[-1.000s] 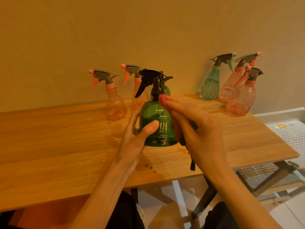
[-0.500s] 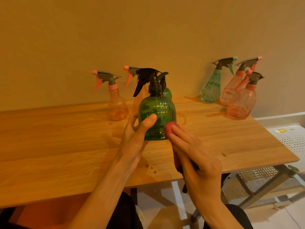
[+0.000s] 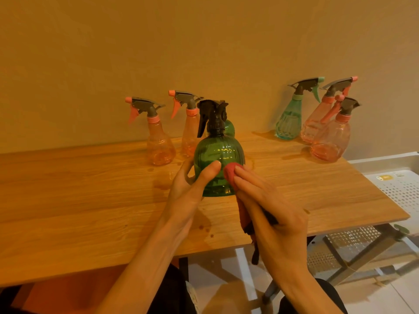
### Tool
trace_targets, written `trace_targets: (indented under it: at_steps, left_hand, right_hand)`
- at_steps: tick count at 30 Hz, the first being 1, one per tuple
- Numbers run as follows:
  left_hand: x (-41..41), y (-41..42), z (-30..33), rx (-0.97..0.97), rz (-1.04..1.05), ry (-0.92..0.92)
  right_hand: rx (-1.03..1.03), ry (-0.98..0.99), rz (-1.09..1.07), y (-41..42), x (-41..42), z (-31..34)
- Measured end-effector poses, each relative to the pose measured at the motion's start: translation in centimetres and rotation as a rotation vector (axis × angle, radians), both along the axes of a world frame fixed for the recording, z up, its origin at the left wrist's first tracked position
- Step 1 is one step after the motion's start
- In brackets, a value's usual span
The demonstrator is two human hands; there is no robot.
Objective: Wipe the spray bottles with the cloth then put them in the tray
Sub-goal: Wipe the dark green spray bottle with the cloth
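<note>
My right hand (image 3: 269,214) holds a red cloth (image 3: 233,177), fingers nearly straight, pressing it against the lower side of a dark green spray bottle (image 3: 218,162). My left hand (image 3: 190,189) curls around the bottle's other side, thumb on the front. The bottle is upright on the wooden table (image 3: 79,200). Behind it stand two orange bottles (image 3: 158,143); further right, a teal one (image 3: 289,123) and two pink ones (image 3: 328,141). A white perforated tray (image 3: 401,189) sits beyond the table's right edge.
</note>
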State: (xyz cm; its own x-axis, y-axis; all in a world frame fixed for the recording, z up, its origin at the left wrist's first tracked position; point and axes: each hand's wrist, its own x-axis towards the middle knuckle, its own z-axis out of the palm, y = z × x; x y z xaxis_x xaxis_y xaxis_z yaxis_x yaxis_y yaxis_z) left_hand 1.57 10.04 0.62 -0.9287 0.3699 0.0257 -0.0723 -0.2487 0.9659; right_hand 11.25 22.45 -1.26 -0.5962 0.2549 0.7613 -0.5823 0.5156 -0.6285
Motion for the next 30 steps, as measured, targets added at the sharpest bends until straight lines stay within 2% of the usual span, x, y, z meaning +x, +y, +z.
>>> trace_targets:
  at_steps: [6,16,24,30]
  left_hand:
    - [0.0,0.0,0.0,0.04,-0.024,-0.018]
    - [-0.2,-0.6,0.1,0.047,-0.046,-0.009]
    - [-0.9,-0.9,0.2,0.027,-0.02,0.014]
    - [-0.3,-0.8,-0.1,0.018,-0.049,0.013]
  right_hand:
    - [0.101,-0.025,-0.039,0.4,0.5,-0.3]
    - [0.018,-0.066,0.017,1.0,-3.0,3.7]
    - [0.17,-0.057,-0.069,-0.8,0.6,-0.7]
    - [0.146,-0.011,-0.074,-0.4,-0.5,1.0]
